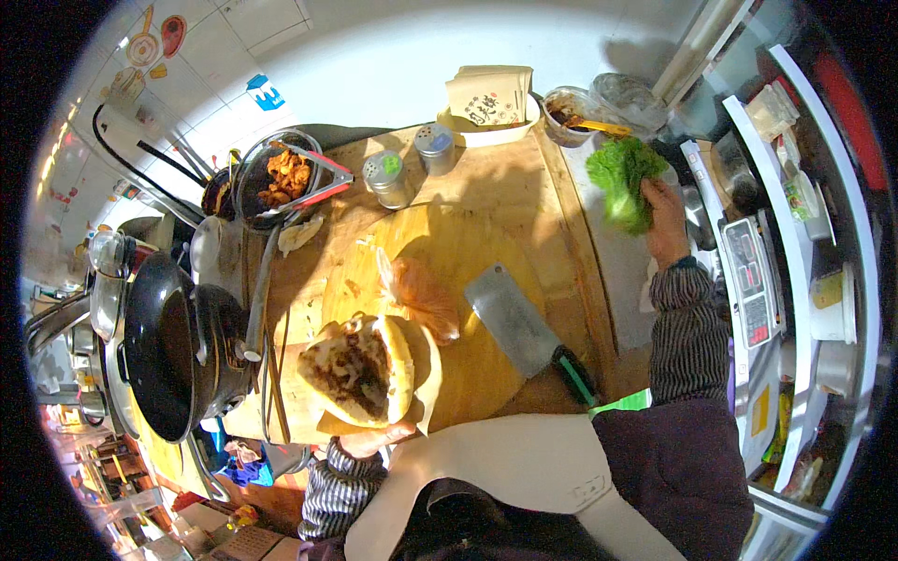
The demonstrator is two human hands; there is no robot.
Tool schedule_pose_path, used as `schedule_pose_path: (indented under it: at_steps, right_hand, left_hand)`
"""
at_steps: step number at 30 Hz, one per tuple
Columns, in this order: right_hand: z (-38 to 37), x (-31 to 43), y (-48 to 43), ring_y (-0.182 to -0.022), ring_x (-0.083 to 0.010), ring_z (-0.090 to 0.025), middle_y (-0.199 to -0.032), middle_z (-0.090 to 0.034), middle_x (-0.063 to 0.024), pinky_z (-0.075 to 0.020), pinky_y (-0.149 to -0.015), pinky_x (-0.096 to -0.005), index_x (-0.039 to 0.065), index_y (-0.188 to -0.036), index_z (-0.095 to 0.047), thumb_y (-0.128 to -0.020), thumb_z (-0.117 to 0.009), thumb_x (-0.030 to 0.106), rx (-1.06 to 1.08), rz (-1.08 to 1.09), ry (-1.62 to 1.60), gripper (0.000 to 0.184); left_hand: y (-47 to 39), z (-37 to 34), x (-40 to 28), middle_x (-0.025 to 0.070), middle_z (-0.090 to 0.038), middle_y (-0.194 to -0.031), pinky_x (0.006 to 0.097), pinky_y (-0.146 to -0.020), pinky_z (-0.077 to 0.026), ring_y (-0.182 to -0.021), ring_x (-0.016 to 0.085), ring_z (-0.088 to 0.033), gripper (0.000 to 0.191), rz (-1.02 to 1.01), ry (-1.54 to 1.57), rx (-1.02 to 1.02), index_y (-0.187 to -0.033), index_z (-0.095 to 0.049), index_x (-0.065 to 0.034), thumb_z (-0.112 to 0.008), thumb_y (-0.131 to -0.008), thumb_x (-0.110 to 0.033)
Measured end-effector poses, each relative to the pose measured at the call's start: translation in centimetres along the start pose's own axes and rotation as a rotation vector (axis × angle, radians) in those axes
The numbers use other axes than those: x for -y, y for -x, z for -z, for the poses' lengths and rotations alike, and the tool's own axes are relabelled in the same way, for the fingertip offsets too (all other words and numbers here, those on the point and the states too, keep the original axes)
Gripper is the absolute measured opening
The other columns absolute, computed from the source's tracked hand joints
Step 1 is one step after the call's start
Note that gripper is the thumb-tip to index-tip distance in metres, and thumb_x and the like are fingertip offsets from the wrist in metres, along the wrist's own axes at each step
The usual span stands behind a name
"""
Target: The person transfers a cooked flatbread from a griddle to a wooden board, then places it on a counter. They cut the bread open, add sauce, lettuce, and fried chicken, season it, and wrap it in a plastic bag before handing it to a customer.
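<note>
A split flatbread (351,368) with dark sauce on its inner side rests in a brown paper sleeve (426,372), held from below by my left hand (372,438) near the front edge of the wooden board (435,224). Over to the right, my right hand (665,217) grips green lettuce leaves (624,182). Between the hands a cleaver (512,319) lies flat, its dark and green handle towards me. A tied clear plastic bag with reddish-brown contents (424,298) lies just behind the bread.
Shaker jars (387,181) stand behind, near paper sleeves (487,95) in a white container. Fried pieces (286,175) and red-handled tongs (330,184) occupy a bowl at the left back. A black pan (160,343) stands left; a sauce tub (565,123), digital scale (747,263) and shelves (779,280) are right.
</note>
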State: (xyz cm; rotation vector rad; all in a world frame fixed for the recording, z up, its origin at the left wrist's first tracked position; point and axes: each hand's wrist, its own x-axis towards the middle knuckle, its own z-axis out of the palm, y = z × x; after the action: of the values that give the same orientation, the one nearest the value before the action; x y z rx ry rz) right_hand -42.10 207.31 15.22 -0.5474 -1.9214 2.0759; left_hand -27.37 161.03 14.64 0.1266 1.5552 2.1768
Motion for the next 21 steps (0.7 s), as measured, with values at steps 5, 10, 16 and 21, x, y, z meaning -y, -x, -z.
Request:
schedule_pose_path:
  at_steps: [5, 10, 16, 21]
  right_hand:
    - [-5.7, 2.2, 7.6, -0.095, -0.0213, -0.061, -0.104, -0.063, -0.0085, -0.0488, -0.085, -0.0350, 0.006, -0.118, -0.055, -0.088, -0.055, 0.016, 0.459, 0.256, 0.341, 0.031]
    - [-13.4, 1.5, 13.2, -0.091, -0.0162, -0.061, -0.099, -0.064, -0.0024, -0.0497, -0.084, -0.0330, 0.007, -0.106, -0.060, -0.084, -0.061, 0.012, 0.792, -0.331, -0.718, 0.023]
    - [-17.4, 2.8, 17.4, -0.095, -0.0136, -0.059, -0.101, -0.062, -0.0028, -0.0471, -0.086, -0.0275, 0.003, -0.113, -0.055, -0.089, -0.060, 0.016, 0.597, -0.197, -0.392, 0.028]
    - [-17.8, 3.3, 18.2, -0.095, -0.0113, -0.057, -0.103, -0.061, -0.0021, -0.0458, -0.084, -0.0259, 0.003, -0.113, -0.055, -0.092, -0.057, 0.022, 0.663, -0.163, -0.318, 0.029]
  left_hand:
    - [-2.2, -2.1, -2.4, 0.0106, -0.044, -0.134, 0.0364, -0.104, -0.033, -0.122, 0.022, -0.043, 0.095, 0.043, 0.279, 0.041, -0.137, -0.036, -0.0062, -0.086, -0.060, -0.033]
    - [-4.9, -3.1, -2.1, 0.0116, -0.028, -0.147, 0.0414, -0.112, -0.020, -0.135, 0.029, -0.029, 0.093, -0.339, 0.047, 0.551, -0.141, -0.029, -0.0079, -0.069, -0.070, -0.053]
    - [-3.3, -2.8, -2.4, 0.0149, -0.027, -0.146, 0.0418, -0.112, -0.021, -0.135, 0.031, -0.028, 0.129, -0.194, 0.300, 0.388, -0.146, -0.012, -0.0089, -0.092, -0.047, -0.033]
    - [-2.5, -1.2, -1.9, 0.0136, -0.033, -0.144, 0.0392, -0.110, -0.026, -0.132, 0.027, -0.033, 0.122, -0.096, 0.187, 0.543, -0.144, -0.017, -0.0050, -0.091, -0.051, -0.035]
